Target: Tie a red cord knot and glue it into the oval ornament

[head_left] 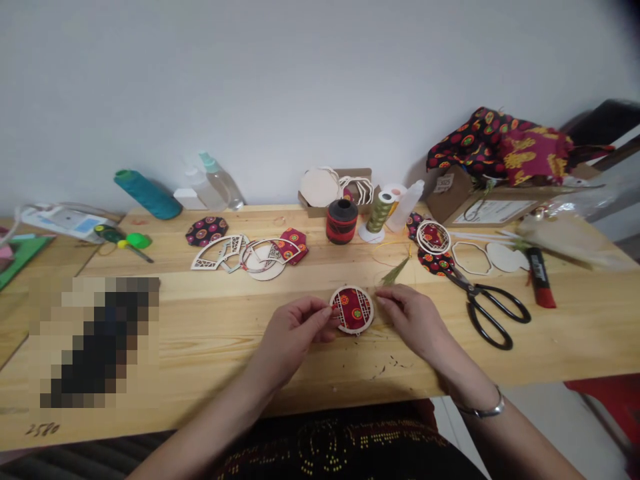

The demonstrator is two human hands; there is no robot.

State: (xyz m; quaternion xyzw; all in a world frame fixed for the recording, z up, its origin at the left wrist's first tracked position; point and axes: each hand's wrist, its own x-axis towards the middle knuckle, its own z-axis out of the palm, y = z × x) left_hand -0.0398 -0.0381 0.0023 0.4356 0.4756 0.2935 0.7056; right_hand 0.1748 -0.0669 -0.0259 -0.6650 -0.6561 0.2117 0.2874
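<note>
My left hand (303, 323) pinches the left edge of a round wooden lattice ornament (355, 311), backed with dark red patterned cloth. A small red bit shows by the thumb. To the right of the ornament, my right hand (413, 320) has its thumb and fingertips pressed together; whatever lies between them is too small to make out. Just beyond that hand lies a green tassel (397, 271) with a thin yellow cord. Black-handled scissors (483, 300) rest to its right, their blades over a piece of patterned cloth (434, 261).
Fan-shaped wooden frames (215, 255) and a red cloth piece (295, 247) lie left of centre. Behind stand a teal thread cone (149, 194), a red-and-black spool (342, 223) and a cardboard box (480, 200) heaped with fabric. A glue tube (541, 277) lies at right.
</note>
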